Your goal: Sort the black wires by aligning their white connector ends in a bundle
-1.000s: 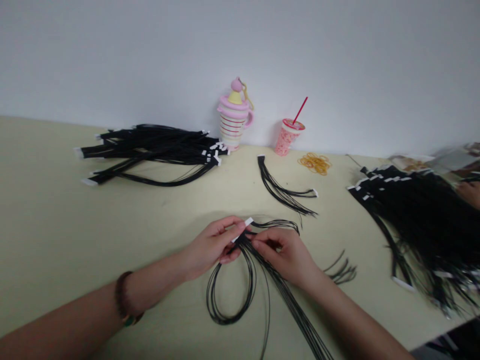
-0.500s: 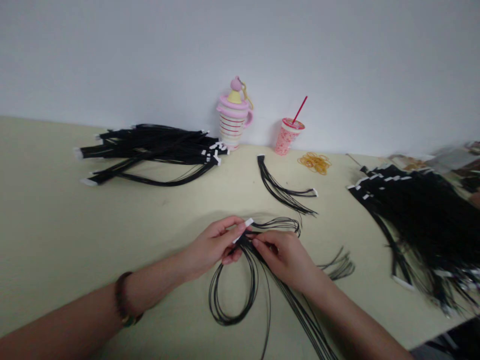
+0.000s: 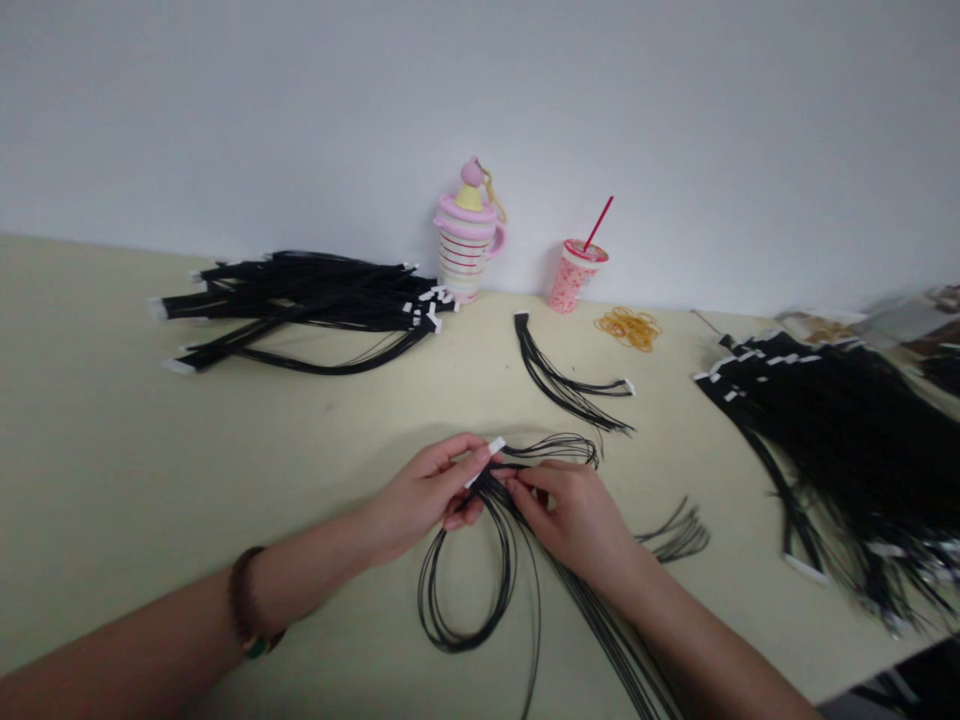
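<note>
On the bench, a large wire pile lies by the right edge, a smaller stack along the back edge's left half; which is finished, I cannot tell. Before the back edge's middle, the left hand grips a wire bundle, seemingly unfinished, by its white plug; the right hand's fingers pinch its wires.

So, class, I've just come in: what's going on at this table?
A person is handling a bunch of black wires over the table. The left hand grips it at a white connector; the right hand pinches wires close beside it. Some wires loop round below the left hand, others trail towards the viewer. One pile of wires lies on the left, another pile on the right. A mug and a cup stand near the wall.
</note>
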The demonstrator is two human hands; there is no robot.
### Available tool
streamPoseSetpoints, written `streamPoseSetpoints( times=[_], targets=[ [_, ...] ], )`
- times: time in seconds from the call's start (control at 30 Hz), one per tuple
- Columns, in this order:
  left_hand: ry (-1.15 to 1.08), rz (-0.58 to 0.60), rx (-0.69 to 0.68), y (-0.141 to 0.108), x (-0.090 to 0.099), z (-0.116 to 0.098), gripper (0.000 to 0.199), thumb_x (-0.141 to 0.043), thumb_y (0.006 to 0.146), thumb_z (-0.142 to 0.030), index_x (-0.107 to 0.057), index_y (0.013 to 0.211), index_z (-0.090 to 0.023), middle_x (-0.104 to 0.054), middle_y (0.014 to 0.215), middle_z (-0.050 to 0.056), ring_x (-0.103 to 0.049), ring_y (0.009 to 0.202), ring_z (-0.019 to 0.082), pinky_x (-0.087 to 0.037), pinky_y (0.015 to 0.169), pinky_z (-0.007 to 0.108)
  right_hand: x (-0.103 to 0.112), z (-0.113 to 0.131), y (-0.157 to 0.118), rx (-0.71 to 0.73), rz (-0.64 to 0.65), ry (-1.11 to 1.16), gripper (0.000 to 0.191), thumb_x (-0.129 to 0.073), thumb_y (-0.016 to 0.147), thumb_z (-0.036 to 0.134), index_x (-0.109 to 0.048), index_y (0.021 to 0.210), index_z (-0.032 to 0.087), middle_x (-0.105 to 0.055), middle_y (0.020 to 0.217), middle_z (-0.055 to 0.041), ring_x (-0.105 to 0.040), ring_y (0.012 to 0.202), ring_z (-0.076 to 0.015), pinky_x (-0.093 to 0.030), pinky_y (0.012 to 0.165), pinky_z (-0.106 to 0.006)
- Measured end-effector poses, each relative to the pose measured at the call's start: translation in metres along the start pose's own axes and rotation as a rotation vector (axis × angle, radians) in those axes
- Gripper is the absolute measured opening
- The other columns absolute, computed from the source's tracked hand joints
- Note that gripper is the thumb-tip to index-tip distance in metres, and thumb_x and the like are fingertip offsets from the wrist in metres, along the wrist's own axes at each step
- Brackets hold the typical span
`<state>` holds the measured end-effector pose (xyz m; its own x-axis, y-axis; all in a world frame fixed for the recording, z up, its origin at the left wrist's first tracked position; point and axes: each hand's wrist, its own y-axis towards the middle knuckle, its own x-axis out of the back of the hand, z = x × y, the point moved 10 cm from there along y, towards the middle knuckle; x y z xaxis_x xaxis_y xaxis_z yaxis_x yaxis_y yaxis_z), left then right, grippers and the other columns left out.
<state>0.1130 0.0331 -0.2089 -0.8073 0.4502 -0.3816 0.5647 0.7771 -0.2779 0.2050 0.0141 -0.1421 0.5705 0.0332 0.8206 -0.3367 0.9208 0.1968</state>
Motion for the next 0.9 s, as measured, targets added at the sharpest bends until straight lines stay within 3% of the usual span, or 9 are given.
streamPoseSetpoints(
  times=[0.2, 0.47, 0.7, 0.8, 0.9],
  targets=[
    [-0.016, -0.022, -0.008, 0.001, 0.001, -0.002, 0.024, -0.059, 0.083, -0.040, -0.056, 0.092, -0.018, -0.054, 0.076, 0.000, -0.045, 0.048, 0.004, -0.024, 0.039, 0.015, 0.003, 0.003, 0.004, 0.038, 0.033, 0.212, 0.014, -0.054, 0.085, 0.009, -0.062, 0.075, 0.015, -0.057, 0.067, 0.0027, -0.048, 0.057, -0.0103, -0.031, 0.052, -0.021],
    [-0.008, -0.025, -0.008, 0.001, 0.001, -0.002, 0.024, -0.058, 0.083, -0.039, -0.056, 0.093, -0.018, -0.053, 0.075, 0.000, -0.044, 0.048, 0.004, -0.024, 0.039, 0.016, 0.005, 0.000, 0.001, -0.021, 0.031, 0.294, 0.015, -0.051, 0.086, 0.012, -0.056, 0.072, 0.015, -0.053, 0.065, 0.0020, -0.046, 0.057, -0.0108, -0.031, 0.051, -0.021],
    [0.004, 0.002, -0.011, 0.002, 0.000, 0.001, 0.028, -0.057, 0.083, -0.042, -0.056, 0.095, -0.017, -0.051, 0.069, -0.001, -0.043, 0.046, 0.004, -0.023, 0.038, 0.015, -0.021, -0.014, 0.003, -0.205, 0.154, 0.795, 0.015, -0.053, 0.083, 0.018, -0.065, 0.090, 0.013, -0.059, 0.066, -0.0009, -0.050, 0.049, -0.0099, -0.039, 0.046, -0.019],
    [0.020, 0.001, -0.004, 0.002, 0.001, 0.002, 0.026, -0.056, 0.084, -0.042, -0.056, 0.094, -0.018, -0.052, 0.071, 0.000, -0.044, 0.048, 0.004, -0.024, 0.039, 0.015, -0.028, -0.021, 0.001, -0.307, 0.126, 0.795, 0.013, -0.056, 0.079, 0.018, -0.066, 0.086, 0.013, -0.059, 0.061, 0.0003, -0.047, 0.041, -0.0087, -0.037, 0.039, -0.018],
    [0.068, 0.001, 0.010, 0.001, 0.001, 0.004, 0.026, -0.055, 0.085, -0.043, -0.055, 0.096, -0.019, -0.050, 0.072, -0.001, -0.044, 0.048, 0.004, -0.026, 0.041, 0.015, -0.024, -0.020, 0.002, -0.295, 0.052, 0.656, 0.011, -0.055, 0.078, 0.014, -0.066, 0.078, 0.013, -0.058, 0.057, 0.0003, -0.045, 0.041, -0.0087, -0.033, 0.038, -0.017]
  ],
)
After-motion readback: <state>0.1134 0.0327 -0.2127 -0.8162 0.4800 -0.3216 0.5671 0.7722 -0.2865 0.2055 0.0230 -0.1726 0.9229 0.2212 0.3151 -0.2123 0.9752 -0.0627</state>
